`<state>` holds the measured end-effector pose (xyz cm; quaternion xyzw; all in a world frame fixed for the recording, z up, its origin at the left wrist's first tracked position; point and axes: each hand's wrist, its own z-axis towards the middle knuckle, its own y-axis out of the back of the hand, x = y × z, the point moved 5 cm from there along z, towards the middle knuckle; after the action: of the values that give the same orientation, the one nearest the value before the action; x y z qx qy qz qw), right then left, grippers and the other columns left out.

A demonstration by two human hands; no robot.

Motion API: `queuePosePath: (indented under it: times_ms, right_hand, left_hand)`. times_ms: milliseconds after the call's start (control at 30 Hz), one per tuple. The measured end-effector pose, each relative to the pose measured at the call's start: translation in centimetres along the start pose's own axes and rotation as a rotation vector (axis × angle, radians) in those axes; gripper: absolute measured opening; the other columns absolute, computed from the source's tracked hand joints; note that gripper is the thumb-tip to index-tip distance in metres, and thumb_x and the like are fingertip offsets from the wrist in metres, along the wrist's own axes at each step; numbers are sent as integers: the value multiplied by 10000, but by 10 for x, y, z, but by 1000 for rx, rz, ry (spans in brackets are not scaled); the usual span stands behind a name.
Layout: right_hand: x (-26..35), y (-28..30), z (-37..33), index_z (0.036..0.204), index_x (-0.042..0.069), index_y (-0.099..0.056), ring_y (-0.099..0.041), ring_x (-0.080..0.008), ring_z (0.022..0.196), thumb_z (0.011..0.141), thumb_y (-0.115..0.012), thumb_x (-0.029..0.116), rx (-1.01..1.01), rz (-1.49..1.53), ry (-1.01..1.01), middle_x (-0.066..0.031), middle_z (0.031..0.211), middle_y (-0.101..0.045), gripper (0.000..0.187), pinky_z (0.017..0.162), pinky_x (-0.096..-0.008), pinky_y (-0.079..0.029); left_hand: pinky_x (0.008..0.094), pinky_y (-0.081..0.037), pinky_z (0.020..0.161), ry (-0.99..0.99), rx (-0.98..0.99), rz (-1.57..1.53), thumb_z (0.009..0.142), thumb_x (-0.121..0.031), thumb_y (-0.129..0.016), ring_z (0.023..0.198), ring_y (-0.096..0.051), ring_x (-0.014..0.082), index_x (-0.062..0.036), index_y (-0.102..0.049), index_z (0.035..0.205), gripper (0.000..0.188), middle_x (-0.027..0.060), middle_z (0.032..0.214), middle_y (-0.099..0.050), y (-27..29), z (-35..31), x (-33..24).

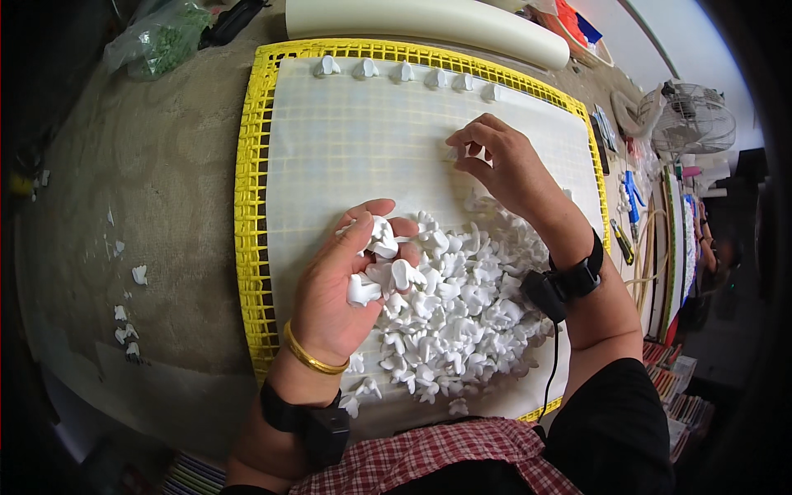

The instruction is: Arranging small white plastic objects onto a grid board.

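Observation:
My left hand (332, 290), palm up with fingers curled, cradles several small white moulded pieces (382, 239) with rounded lobes. My right hand (516, 165) hovers over the upper middle of the white sheet (355, 132), thumb and fingers pinched round one small white moulded piece (455, 153), mostly covered by the fingertips. Under and between my hands lies a heaped pile of similar white pieces (462, 305). Along the sheet's far edge, several more pieces (366, 68) stand spaced apart in a row. The sheet rests on a yellow grid tray (250, 206).
A cream roll (429, 29) lies behind the tray. At the far left is a clear bag of green material (165, 41). White scraps (139, 274) dot the left tabletop. On the right are a blue tool (633, 196), a yellow-and-black cutter (622, 242) and a fan (693, 120).

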<state>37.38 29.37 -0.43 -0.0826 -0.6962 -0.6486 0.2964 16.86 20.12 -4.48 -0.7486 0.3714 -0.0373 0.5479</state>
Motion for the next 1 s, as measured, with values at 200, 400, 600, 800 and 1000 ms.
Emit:
queuePosePath:
  times_ms: [200, 400, 600, 800, 1000]
  right_hand:
    - [-6, 3, -6, 989, 0, -644, -645, -280, 804, 790, -712, 20, -109, -8, -28, -152, 894, -636, 211, 742, -353, -530]
    - [-56, 49, -2, 1022, 23, -657, -646, -266, 797, 784, -693, -22, -406, -68, -36, -128, 896, -640, 245, 724, -345, -529]
    - [-106, 60, 17, 1060, 33, -655, -629, -286, 844, 821, -667, 13, -348, -256, -61, -122, 933, -614, 240, 770, -371, -515]
    - [-107, 54, 22, 1063, 34, -660, -621, -299, 845, 827, -662, 22, -360, -235, -41, -121, 927, -607, 236, 774, -382, -513]
    - [-115, 52, 22, 1080, 44, -668, -620, -303, 878, 816, -683, 37, -353, -217, -40, -122, 969, -620, 264, 795, -382, -510]
  left_hand:
    - [304, -514, 652, 1, -16, -1, 1017, -273, -458, 874, -609, 208, -54, -526, 1254, 330, 131, 1083, -621, -3, 1, 3]
    - [342, -518, 667, -7, -9, -33, 1006, -287, -472, 892, -616, 224, -72, -527, 1252, 331, 141, 1098, -625, 0, -1, 1]
    - [300, -521, 636, -16, -29, -23, 1005, -272, -479, 882, -584, 211, -40, -527, 1269, 355, 138, 1089, -618, -4, 0, 1]
    - [336, -529, 669, -9, -13, -32, 1003, -269, -471, 894, -622, 229, -60, -529, 1253, 331, 151, 1091, -625, 0, 0, 0]
    - [337, -526, 664, -11, -2, -46, 1004, -267, -471, 889, -624, 231, -61, -535, 1247, 324, 150, 1095, -627, -1, 1, 2]
